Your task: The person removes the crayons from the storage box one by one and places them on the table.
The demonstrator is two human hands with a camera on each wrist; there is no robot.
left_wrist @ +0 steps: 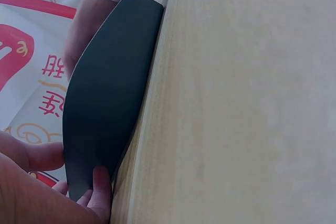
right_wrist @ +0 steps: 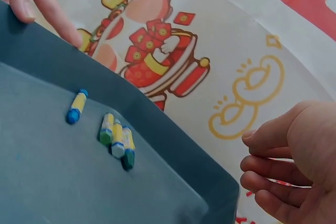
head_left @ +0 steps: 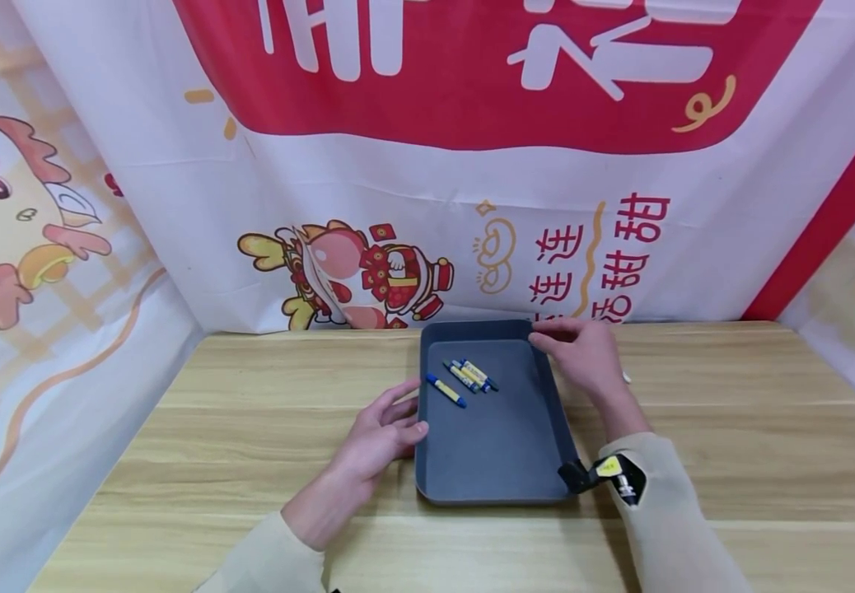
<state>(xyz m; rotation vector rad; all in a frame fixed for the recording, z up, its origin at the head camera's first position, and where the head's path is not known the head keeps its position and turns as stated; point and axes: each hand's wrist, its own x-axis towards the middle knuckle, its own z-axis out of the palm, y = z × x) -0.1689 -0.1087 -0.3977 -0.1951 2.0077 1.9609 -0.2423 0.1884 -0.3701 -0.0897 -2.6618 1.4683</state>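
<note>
A dark grey rectangular tray (head_left: 494, 461) sits on the wooden table. Several short crayons with yellow wrappers are inside it. One blue crayon (head_left: 446, 390) lies by itself near the left wall; a close group of crayons (head_left: 472, 376) with green and blue ends is beside it. My left hand (head_left: 377, 436) grips the tray's left side, thumb at the rim and fingers low on the outer wall. Close to the far right corner, my right hand (head_left: 586, 354) has loosely bent fingers; in the right wrist view they appear just apart from the tray with nothing between them.
The wooden table (head_left: 264, 412) extends on both sides of the tray. A printed cloth (head_left: 190, 247) with red panels and cartoon figures hangs directly behind the table. A small white object (head_left: 626, 377) peeks out beside the right wrist.
</note>
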